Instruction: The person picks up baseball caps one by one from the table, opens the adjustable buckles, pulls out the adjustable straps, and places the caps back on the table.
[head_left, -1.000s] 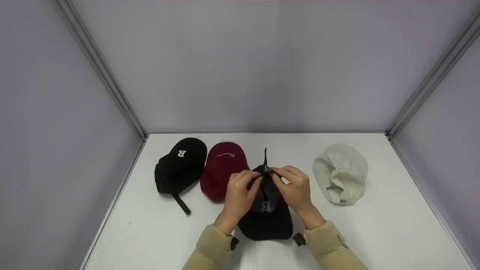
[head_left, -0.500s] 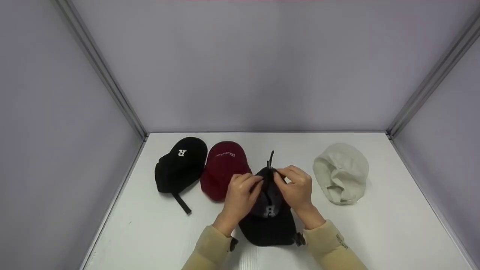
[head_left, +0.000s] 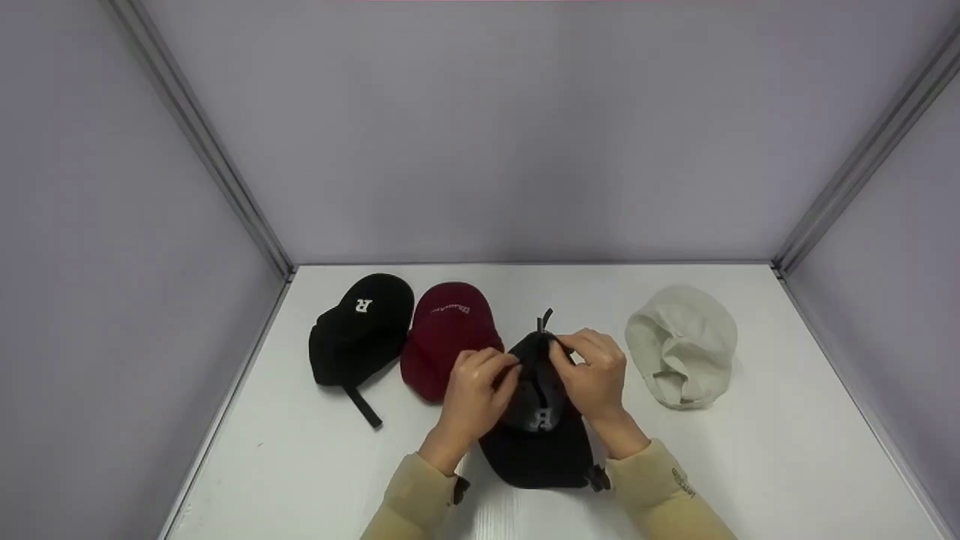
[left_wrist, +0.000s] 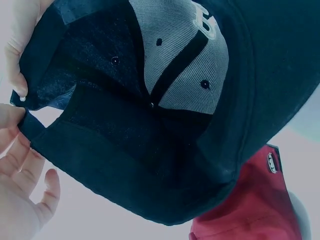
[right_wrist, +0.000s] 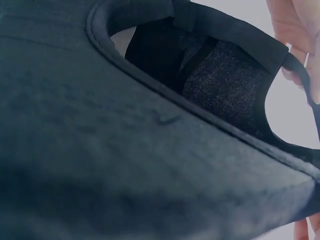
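A dark baseball cap (head_left: 536, 461) is held upside down, brim toward me, its hollow inside facing up. Grey lining and the back of a stitched letter show inside the crown (left_wrist: 185, 65). At the cap's back edge, my left hand (head_left: 472, 390) pinches the left side between thumb and fingers. My right hand (head_left: 596, 375) pinches the same edge just to the right. Beyond the fingertips a narrow strap end (head_left: 547, 319) sticks out away from me. The right wrist view shows the opening above the strap, with the brim (right_wrist: 125, 150) covering much of the frame.
A red cap (head_left: 450, 337) lies just left of my left hand. Left of it lies a black cap (head_left: 367, 330) with a white R, its strap (head_left: 364, 407) trailing on the white table (head_left: 787, 450). To the right lies a crumpled cream cap (head_left: 682, 349). Grey walls surround the table.
The strap end has shifted slightly right and sticks out less far. The cap's brim has moved a little down and right. My left hand has drifted slightly left, apart from the right.
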